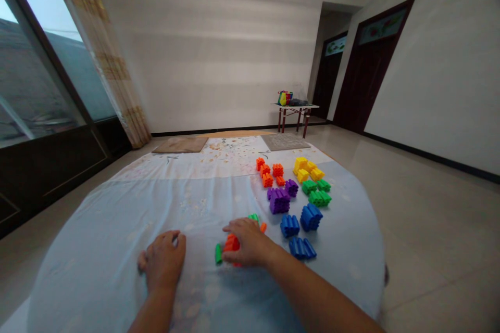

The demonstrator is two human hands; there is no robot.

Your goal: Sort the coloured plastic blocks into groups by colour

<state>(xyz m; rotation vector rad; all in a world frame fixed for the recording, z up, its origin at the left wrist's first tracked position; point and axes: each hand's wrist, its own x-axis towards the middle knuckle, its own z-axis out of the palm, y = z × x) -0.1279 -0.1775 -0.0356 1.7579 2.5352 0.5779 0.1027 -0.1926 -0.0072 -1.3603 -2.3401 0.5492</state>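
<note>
My right hand (246,242) is over a few small blocks, its fingers curled around a red-orange ridged plastic block (230,244) that they partly hide. A green block (218,254) lies on the cloth just left of it. Beyond the fingers, another green block (253,217) and a small orange piece (263,227) peek out. My left hand (164,257) rests on the tablecloth to the left, loosely bent with thumb and little finger apart, and nothing shows in it.
Right of my hands, blocks lie grouped by colour on the round table (117,229): blue (289,226), purple (280,201), green (320,198), orange (267,180) and yellow (300,164). Two flat mats (182,144) lie at the far edge. A small side table (295,107) stands by the wall.
</note>
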